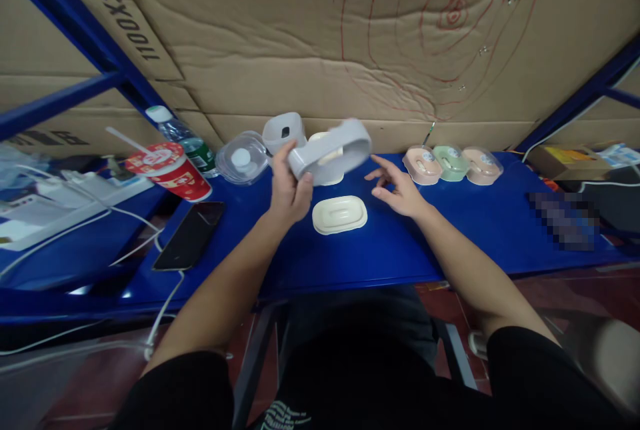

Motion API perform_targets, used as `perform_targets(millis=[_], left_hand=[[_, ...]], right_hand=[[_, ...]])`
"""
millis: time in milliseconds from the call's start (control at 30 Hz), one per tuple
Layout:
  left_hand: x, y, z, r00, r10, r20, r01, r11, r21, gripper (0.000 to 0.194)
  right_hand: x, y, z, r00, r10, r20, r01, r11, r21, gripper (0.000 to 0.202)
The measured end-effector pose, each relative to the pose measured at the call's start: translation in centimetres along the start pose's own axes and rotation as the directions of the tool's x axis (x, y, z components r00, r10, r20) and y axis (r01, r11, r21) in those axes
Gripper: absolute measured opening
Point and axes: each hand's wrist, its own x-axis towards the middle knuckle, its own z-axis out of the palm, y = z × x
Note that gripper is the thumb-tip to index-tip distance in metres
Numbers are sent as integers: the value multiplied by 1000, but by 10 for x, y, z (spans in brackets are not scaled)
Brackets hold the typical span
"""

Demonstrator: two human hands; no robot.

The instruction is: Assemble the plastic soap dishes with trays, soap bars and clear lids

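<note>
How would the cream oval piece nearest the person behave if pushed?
The cream oval piece would probably slide rather than roll, since it lies flat and low on the blue table. Its moulded shape suggests stiff plastic; its shallowness, little weight.

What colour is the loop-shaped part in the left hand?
The loop-shaped part in the left hand is light grey, best seen in the head view.
</note>
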Motion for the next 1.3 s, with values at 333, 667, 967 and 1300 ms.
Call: perform_targets(millis=[333,667,967,1300], left_hand=[[8,19,-16,908,-37,417,-57,976,210,61],[8,5,-22,614,-222,757,28,965,260,39],[12,-26,-1,668,-211,714,118,977,178,41],[16,-10,-5,739,-205,642,34,963,268,51]], right_hand=[[3,-13,7,986,160,-44,-166,959,-230,79],[11,-6,27,906,350,239,-195,845,-498,84],[13,3,32,907,414,84,-332,821,-464,64],[14,7,25,902,402,155,-309,855,-416,42]])
